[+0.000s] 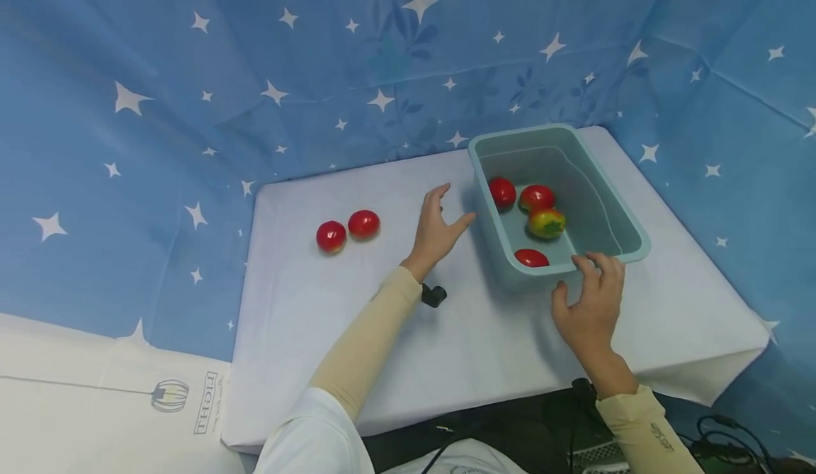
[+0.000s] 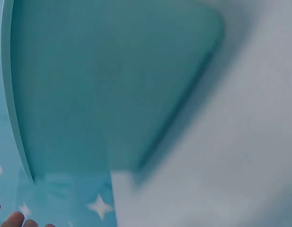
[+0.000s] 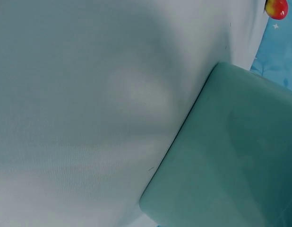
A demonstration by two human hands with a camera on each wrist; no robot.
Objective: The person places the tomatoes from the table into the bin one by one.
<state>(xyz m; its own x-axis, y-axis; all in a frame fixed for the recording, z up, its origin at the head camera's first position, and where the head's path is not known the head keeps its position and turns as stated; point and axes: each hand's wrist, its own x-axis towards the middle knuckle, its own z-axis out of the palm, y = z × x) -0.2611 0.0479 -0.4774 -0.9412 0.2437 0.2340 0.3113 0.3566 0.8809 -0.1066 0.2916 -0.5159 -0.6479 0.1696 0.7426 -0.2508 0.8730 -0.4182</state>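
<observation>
A light blue-green plastic bin (image 1: 494, 247) stands on the right half of the table. Inside it lie several glossy red fruits (image 1: 537, 196), among them a yellow-and-red fruit (image 1: 545, 224) with a green top. My left hand (image 1: 435, 232) is beside the bin's left wall, thumb and fingers spread apart, holding nothing. At the near right corner, my right hand (image 1: 593, 307) has its fingertips right at the rim, thumb held apart from the fingers. Both wrist views show mostly the bin's outer wall (image 2: 103, 85); a few fingertips (image 2: 13, 220) enter the left wrist view.
Two red fruits (image 1: 331, 237) lie close together on the white tablecloth (image 1: 306, 332), left of my left hand. A blue star-patterned curtain (image 1: 319, 105) hangs behind the table and to its right. Black cables (image 1: 733, 435) lie at the lower right.
</observation>
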